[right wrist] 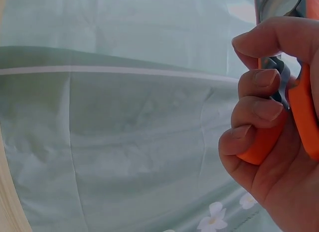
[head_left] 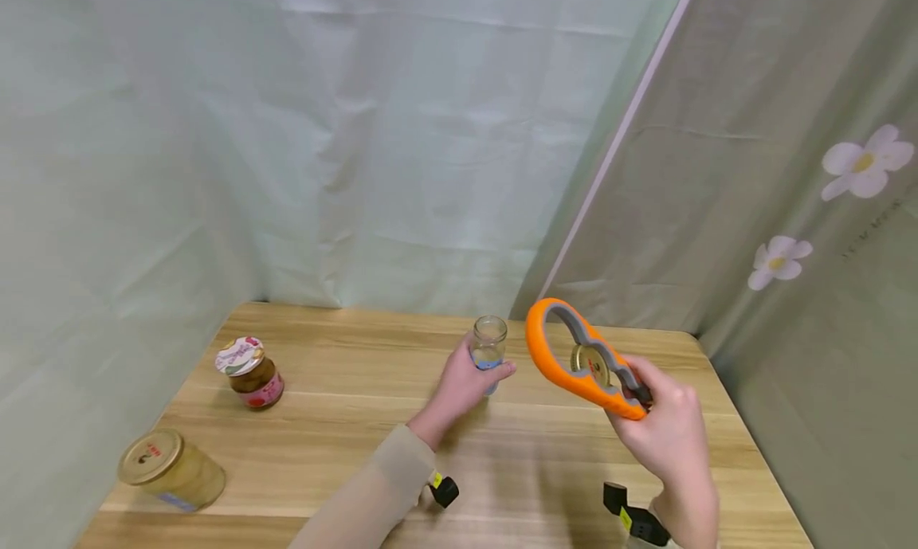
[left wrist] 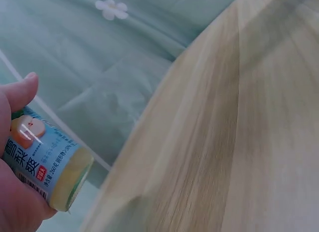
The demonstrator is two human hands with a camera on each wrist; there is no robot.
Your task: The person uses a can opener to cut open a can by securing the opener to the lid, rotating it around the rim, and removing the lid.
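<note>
In the head view my left hand (head_left: 459, 382) grips a small glass jar (head_left: 489, 334), its mouth uncovered. The left wrist view shows the jar's blue label (left wrist: 42, 152) with fruit pictured on it and pale yellow contents near the base. Whether its base touches the table is unclear. To the right, my right hand (head_left: 667, 429) holds an orange jar opener (head_left: 539, 342) with grey inner edges, raised over the table. A gold lid (head_left: 595, 364) sits between the opener's arms. Curled fingers (right wrist: 259, 110) wrap its handles in the right wrist view.
On the wooden table's (head_left: 358, 358) left side stands a small jar with a patterned white lid (head_left: 240, 356) and pink label. Nearer me is a larger jar with a gold lid (head_left: 151, 456) and pale contents. A pale green curtain (head_left: 430, 135) hangs behind the table.
</note>
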